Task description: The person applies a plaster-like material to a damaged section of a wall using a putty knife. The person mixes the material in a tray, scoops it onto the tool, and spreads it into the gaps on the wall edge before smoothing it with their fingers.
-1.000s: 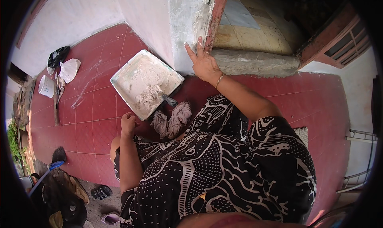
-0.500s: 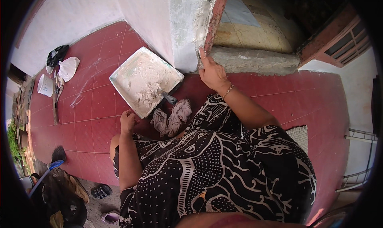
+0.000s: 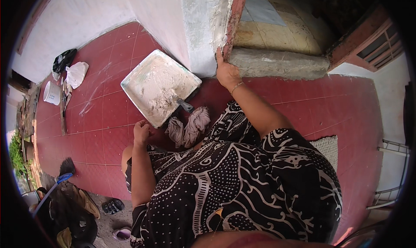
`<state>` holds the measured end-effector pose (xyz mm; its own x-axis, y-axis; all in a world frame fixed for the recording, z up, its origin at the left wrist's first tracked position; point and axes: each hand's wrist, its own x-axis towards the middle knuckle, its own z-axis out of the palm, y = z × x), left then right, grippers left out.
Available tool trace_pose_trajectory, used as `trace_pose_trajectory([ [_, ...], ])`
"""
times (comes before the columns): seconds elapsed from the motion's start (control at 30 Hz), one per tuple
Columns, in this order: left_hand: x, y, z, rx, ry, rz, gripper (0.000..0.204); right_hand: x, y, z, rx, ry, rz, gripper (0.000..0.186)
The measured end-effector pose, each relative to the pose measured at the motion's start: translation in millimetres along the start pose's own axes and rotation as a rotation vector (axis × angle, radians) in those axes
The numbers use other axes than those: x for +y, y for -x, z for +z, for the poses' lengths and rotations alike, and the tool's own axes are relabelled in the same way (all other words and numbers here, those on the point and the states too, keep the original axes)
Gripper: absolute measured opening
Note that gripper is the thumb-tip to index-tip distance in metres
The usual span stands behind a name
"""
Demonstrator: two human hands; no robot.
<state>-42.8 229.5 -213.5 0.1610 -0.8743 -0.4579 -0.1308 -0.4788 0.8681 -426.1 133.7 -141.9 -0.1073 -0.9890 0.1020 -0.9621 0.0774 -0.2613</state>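
Note:
My right hand [image 3: 228, 73] reaches to the wall's corner edge [image 3: 220, 31]. Its index finger is stretched out and presses on the pale, rough filler beside the red door frame [image 3: 235, 20]; the other fingers curl under, and no tool shows in it. My left hand [image 3: 141, 132] is closed, held over my knee by the tray's near corner; whatever may be inside its fingers is hidden. Between my hands, a square white tray [image 3: 138, 106] holds pale, lumpy paste. A dark-handled scraper [image 3: 185, 105] rests in the paste, its handle over the tray's near right side.
A crumpled cloth [image 3: 196, 123] lies by the tray on red floor tiles [image 3: 102, 139]. White bucket [image 3: 52, 93], white bag [image 3: 76, 74] and black bag [image 3: 63, 60] stand far left. A raised sill [image 3: 281, 65] crosses the doorway. A blue broom [image 3: 64, 177] and sandals [image 3: 112, 206] are lower left.
My right hand has moved slightly up and left against the wall edge, its index finger now straighter. My left hand stays by the tray, and the view has shifted a little.

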Motion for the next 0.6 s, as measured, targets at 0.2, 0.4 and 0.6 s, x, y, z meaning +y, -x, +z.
trace_pose_trajectory([
  [0.2,2.8,-2.3,3.2,0.032,0.024,-0.008,0.043,15.7,21.3,-18.7,-0.011,0.109,-0.158,0.067],
  [0.4,-1.1,-9.9,-4.5,-0.072,0.006,0.017,0.041,-10.1,9.1,-71.7,0.151,-0.009,-0.150,0.072],
  [0.6,-3.1,-5.1,1.5,-0.048,-0.010,0.031,0.042,8.4,-4.4,-36.2,0.045,0.032,-0.050,0.074],
])
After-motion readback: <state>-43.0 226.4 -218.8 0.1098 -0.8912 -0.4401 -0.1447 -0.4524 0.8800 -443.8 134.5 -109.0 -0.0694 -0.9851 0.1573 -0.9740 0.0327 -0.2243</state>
